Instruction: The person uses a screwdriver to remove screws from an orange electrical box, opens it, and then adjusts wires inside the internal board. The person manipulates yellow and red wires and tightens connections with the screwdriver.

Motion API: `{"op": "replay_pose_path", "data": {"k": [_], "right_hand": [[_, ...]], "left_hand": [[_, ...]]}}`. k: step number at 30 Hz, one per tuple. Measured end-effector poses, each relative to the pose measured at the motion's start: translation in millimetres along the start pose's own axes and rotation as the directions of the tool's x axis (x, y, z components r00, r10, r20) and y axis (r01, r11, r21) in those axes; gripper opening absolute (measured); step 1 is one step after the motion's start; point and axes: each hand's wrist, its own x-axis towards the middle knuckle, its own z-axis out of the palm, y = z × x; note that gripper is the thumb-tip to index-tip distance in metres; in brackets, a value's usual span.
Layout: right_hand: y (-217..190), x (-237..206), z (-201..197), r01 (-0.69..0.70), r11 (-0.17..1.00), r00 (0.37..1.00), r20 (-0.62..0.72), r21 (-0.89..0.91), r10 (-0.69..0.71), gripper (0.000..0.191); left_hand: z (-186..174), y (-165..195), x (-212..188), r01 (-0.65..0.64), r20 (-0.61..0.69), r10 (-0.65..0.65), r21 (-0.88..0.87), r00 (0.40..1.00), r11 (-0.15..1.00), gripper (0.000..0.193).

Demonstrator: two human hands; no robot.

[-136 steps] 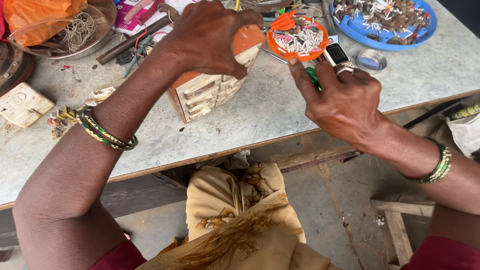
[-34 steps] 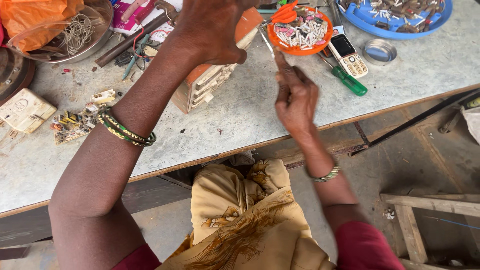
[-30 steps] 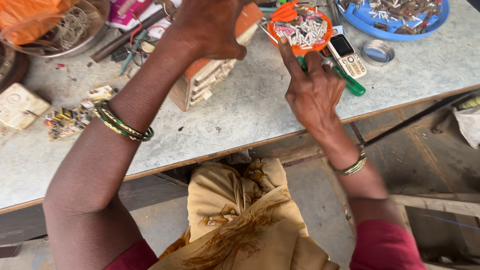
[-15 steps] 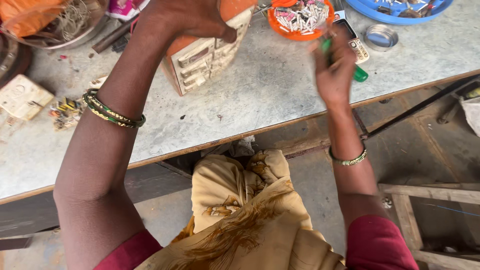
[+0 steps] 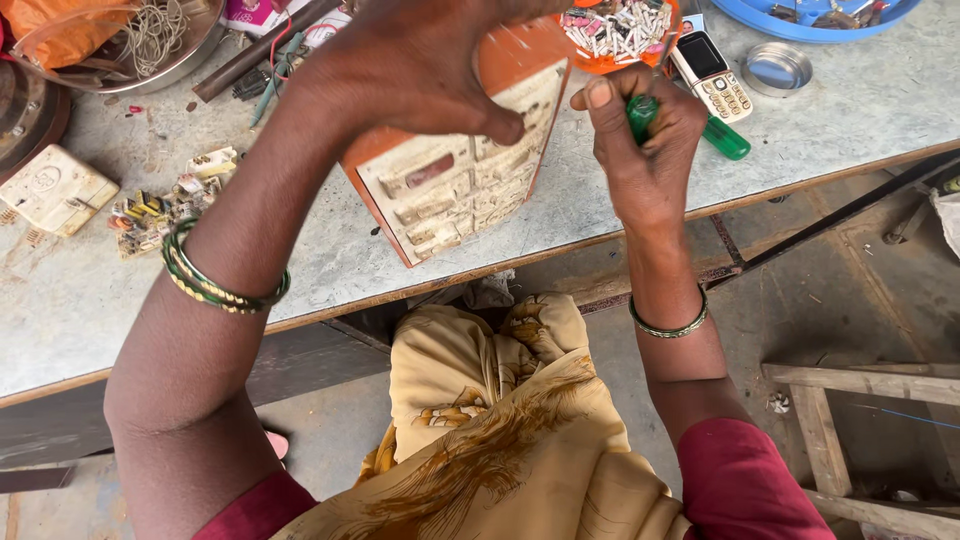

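Note:
My left hand grips the top of an orange-edged switch board that stands tilted on the grey workbench, its cream back with several fittings facing me. Just right of the board, my right hand is closed on a green-handled screwdriver. The tool's tip is hidden behind my fingers. An orange dish of small white and red parts sits just behind my right hand.
A small phone, a second green handle and a round metal lid lie right of the dish. A blue tray is far right. A cream switch plate, loose coloured parts and a metal bowl with wire lie left.
My right hand went to the tools beside the phone, picked up the green screwdriver and brought it next to the board. My left hand kept hold of the board.

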Motion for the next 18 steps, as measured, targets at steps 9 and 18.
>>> {"op": "replay_pose_path", "data": {"k": [9, 18], "right_hand": [[5.0, 11.0, 2.5, 0.183, 0.941, 0.981, -0.01, -0.285, -0.194, 0.033], [-11.6, -6.2, -14.3, -0.087, 0.996, 0.988, -0.131, 0.011, 0.088, 0.013]], "left_hand": [[20.2, 15.2, 3.1, -0.031, -0.141, 0.047, 0.117, 0.989, 0.993, 0.094], [50.6, 40.0, 35.9, 0.176, 0.025, -0.185, 0.207, 0.982, 0.962, 0.098]]}}
